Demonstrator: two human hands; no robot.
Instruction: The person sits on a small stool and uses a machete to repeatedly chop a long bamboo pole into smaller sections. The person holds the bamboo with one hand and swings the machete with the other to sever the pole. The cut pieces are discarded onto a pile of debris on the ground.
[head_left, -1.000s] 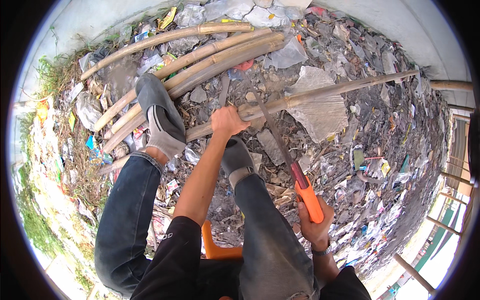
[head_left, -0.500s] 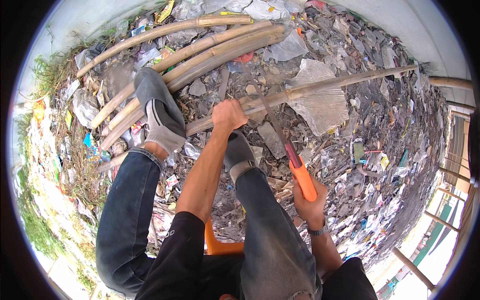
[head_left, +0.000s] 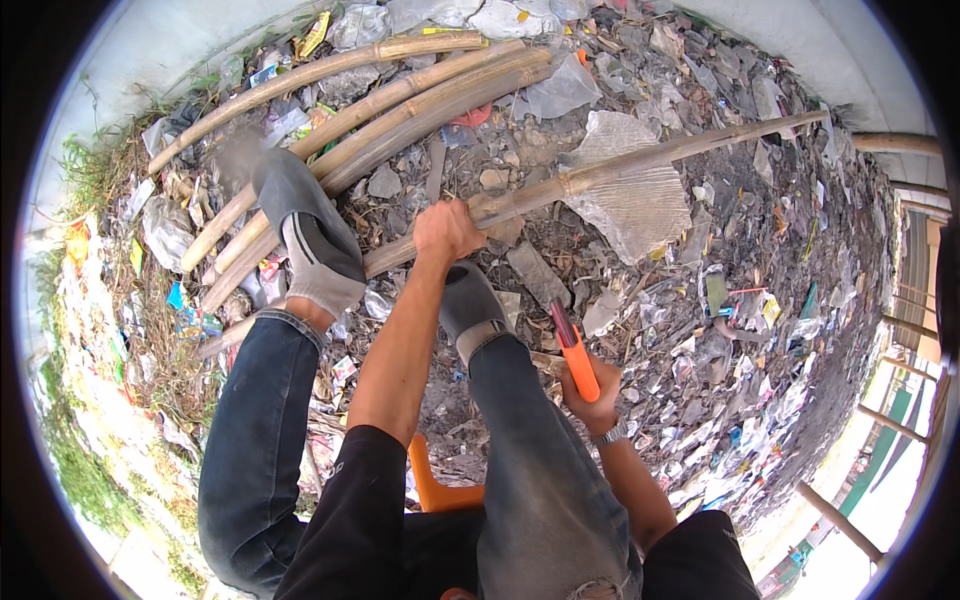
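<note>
My left hand [head_left: 447, 230] is closed round a long bamboo pole [head_left: 530, 195] that slants from lower left to upper right. Just beyond that fist a narrow grey strip [head_left: 436, 168] sticks out; I cannot tell whether it is held too. My right hand [head_left: 592, 393] grips the orange handle of a hand saw [head_left: 577, 362], to the right of my right knee and apart from the pole. Only a short dark-red stretch shows beyond the handle; the rest of the blade cannot be made out. My left shoe [head_left: 305, 195] rests across other bamboo poles [head_left: 400, 110].
Crumpled plastic, paper scraps and rubble cover the ground. A ribbed broken slab [head_left: 630, 205] lies under the pole's middle. Beneath me shows the edge of an orange plastic seat [head_left: 440, 490]. A pale wall [head_left: 840, 60] curves along the far side, with wooden posts [head_left: 840, 520] at right.
The saw and my right hand have drawn back, toward the left; the blade that crossed the pole no longer shows there. My left hand keeps its hold on the pole.
</note>
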